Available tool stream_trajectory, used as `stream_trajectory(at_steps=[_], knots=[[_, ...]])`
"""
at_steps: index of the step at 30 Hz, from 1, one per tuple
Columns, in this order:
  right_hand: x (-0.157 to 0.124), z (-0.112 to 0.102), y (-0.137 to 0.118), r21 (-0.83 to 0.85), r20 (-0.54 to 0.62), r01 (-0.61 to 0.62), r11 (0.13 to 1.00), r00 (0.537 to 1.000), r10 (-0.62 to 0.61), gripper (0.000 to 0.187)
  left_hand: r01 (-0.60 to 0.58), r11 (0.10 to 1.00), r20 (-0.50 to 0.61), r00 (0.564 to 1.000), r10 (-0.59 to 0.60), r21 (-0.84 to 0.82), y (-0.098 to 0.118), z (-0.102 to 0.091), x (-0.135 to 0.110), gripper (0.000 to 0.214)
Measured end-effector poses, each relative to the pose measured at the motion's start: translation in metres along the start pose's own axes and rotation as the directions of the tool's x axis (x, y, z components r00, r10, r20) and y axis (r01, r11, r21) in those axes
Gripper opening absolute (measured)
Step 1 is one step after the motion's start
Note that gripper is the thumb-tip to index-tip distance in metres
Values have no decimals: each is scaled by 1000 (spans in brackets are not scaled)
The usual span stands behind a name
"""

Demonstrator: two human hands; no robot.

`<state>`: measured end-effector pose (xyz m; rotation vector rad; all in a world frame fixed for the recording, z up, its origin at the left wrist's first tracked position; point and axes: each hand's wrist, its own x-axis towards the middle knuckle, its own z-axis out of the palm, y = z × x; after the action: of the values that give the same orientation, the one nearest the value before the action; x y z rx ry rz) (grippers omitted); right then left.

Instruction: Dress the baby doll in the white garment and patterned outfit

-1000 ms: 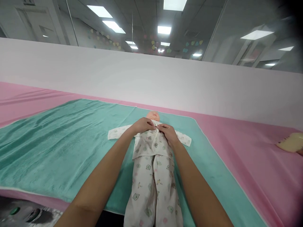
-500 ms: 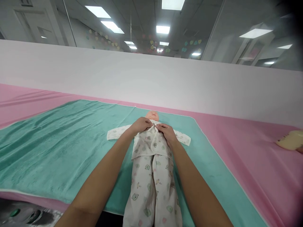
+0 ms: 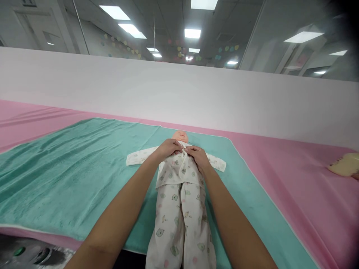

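Observation:
A baby doll (image 3: 180, 136) lies on its back on a green blanket (image 3: 92, 168), head at the far end. It wears a white printed baby shirt (image 3: 179, 170) with both sleeves stretched out sideways, and matching trousers (image 3: 171, 220) whose legs run towards me. At the neckline my left hand (image 3: 170, 148) pinches one front edge of the shirt. Close beside it my right hand (image 3: 196, 154) pinches the other edge, fingertips almost touching the left ones. Any fastener between the fingers is too small to make out.
Pink sheeting (image 3: 294, 168) lies under and around the blanket. A cream-coloured object (image 3: 344, 165) rests at the far right. Behind stands a white wall (image 3: 168, 93) with a mirror or glass above. Below the left front edge is a green-capped clear container (image 3: 30, 254).
My left fingers have shifted slightly to the right, closer to the right fingertips at the neckline. The doll and its clothes lie as before.

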<state>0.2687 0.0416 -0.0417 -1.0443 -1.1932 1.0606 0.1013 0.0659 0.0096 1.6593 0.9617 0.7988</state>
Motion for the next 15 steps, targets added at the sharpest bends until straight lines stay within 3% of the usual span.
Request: stream_trajectory(at_steps=[10,15], knots=[[0,-4,0,40,61,39,998,997,-42,29,-12,1000,-47,999,13,15,-5,3,4,25],[-2,2,-4,-25,52,42,999,998,-41,32,-10,1000,-64,998,11,29,-6,5,5,26]])
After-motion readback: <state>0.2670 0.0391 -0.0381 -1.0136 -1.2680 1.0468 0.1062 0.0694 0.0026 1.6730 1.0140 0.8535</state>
